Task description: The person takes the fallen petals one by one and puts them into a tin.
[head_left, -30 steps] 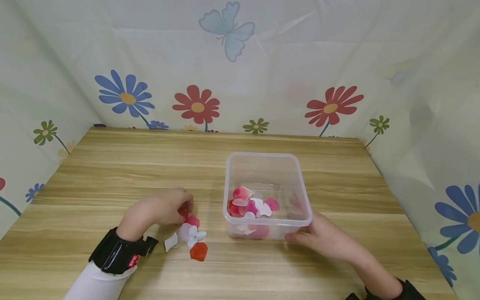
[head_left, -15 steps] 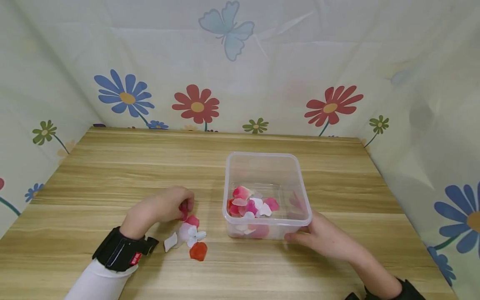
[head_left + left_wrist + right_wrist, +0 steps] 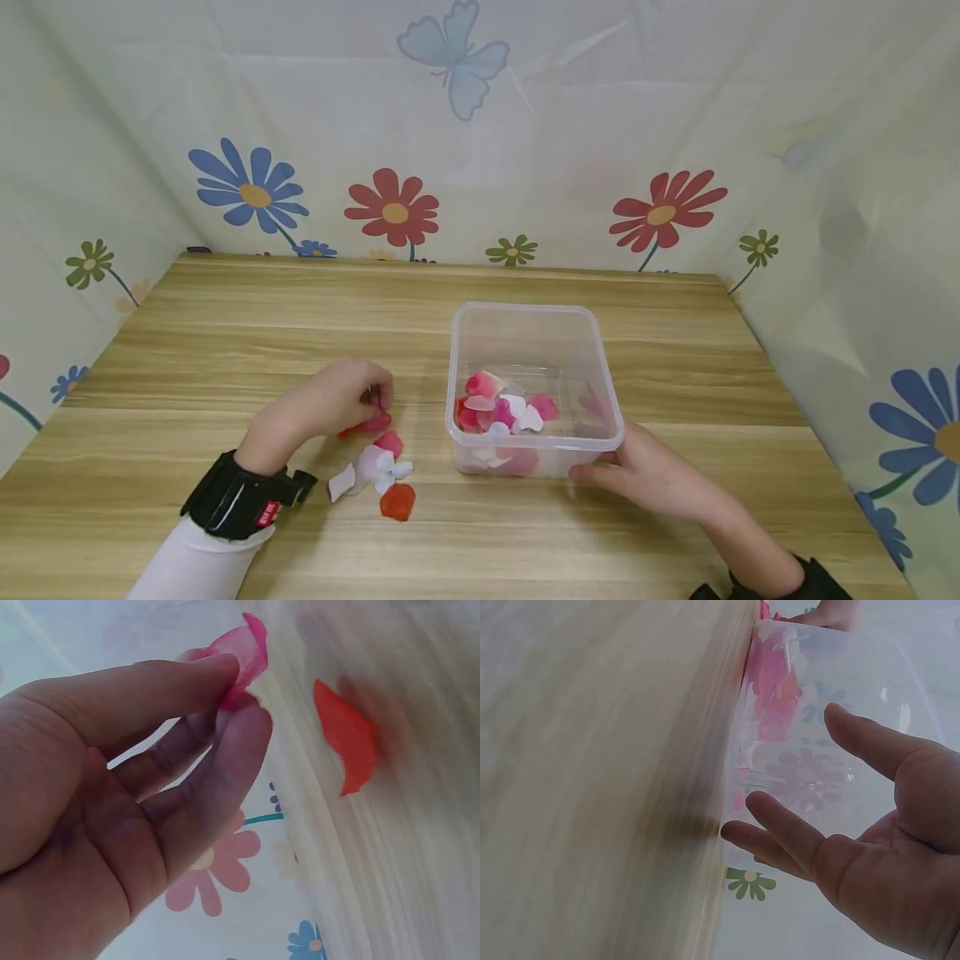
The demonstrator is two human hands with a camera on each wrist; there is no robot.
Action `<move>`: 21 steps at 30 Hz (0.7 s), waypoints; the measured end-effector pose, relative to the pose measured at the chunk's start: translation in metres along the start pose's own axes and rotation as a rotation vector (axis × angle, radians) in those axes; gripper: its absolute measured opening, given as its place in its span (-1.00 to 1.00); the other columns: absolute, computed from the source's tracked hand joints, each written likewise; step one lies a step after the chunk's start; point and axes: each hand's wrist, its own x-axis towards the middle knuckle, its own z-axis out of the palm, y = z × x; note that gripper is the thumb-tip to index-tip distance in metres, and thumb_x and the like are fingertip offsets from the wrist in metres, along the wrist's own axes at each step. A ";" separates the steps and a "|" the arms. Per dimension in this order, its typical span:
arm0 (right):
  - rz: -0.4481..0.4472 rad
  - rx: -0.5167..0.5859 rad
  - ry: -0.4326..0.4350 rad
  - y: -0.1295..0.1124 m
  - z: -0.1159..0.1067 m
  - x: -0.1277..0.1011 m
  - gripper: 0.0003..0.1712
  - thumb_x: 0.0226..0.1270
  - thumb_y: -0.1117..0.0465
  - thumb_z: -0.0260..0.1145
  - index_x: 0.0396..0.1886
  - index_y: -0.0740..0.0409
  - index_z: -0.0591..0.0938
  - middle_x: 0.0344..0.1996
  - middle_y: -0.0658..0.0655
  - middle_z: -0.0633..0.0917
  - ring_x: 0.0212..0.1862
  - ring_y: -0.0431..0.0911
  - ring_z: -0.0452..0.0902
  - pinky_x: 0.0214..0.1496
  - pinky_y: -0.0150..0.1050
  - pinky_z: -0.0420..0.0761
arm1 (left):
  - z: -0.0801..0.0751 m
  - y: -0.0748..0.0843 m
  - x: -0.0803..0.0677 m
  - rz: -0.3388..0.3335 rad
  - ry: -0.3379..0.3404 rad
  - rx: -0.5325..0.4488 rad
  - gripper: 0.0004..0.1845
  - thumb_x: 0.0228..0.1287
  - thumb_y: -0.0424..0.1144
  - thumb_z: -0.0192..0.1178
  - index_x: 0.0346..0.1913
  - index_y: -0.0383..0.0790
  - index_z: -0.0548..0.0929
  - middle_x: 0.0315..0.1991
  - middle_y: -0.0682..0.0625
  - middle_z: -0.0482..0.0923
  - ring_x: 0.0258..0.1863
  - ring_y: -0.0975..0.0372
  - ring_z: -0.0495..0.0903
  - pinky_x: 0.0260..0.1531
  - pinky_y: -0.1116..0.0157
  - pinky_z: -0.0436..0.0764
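Note:
My left hand (image 3: 330,404) pinches a pink petal (image 3: 244,652) between thumb and fingertips, just above the table. Below it lies a red-orange petal (image 3: 349,739), partly hidden by the hand in the head view. Toward the front is a small group: a pink petal (image 3: 389,443), a pale lilac petal (image 3: 368,462), white petals (image 3: 386,472) and an orange-red petal (image 3: 397,502). My right hand (image 3: 637,475) touches the near right corner of a clear plastic box (image 3: 536,310), its fingers spread and fairly straight. Pink, red and white petals (image 3: 502,408) lie inside the box, mostly at its left.
The box stands without a lid on a wood-grain table (image 3: 300,308). Flower-printed cloth (image 3: 555,125) encloses the back and both sides. A black band (image 3: 232,500) circles my left wrist.
My left hand has risen slightly and shifted back, lifting the pink petal and exposing the red-orange one under it. The right hand and the box stay put.

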 end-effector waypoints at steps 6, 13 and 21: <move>0.001 0.004 0.000 0.000 0.000 0.000 0.03 0.35 0.24 0.48 0.60 0.30 0.04 0.26 0.36 0.54 0.18 0.00 0.60 0.17 -0.28 0.58 | -0.003 0.002 0.002 0.057 0.072 -0.050 -0.82 0.22 -0.52 0.36 -0.36 -0.15 0.67 -0.45 0.13 0.54 -0.41 0.23 0.49 -0.35 0.27 0.59; -0.003 0.007 -0.001 0.001 0.000 0.000 0.04 0.36 0.25 0.47 0.60 0.31 0.02 0.27 0.38 0.53 0.19 0.01 0.59 0.17 -0.26 0.58 | -0.006 0.013 0.005 0.101 0.203 -0.084 -0.83 0.21 -0.51 0.42 -0.32 -0.16 0.72 -0.39 0.12 0.61 -0.37 0.23 0.56 -0.28 0.28 0.66; -0.005 -0.006 0.002 0.001 0.000 0.001 0.00 0.35 0.25 0.48 0.58 0.28 0.07 0.26 0.35 0.54 0.19 0.01 0.59 0.18 -0.28 0.57 | -0.008 0.031 0.007 0.186 0.439 -0.083 -0.83 0.15 -0.48 0.50 -0.27 -0.20 0.74 -0.30 0.08 0.64 -0.31 0.25 0.64 -0.24 0.26 0.72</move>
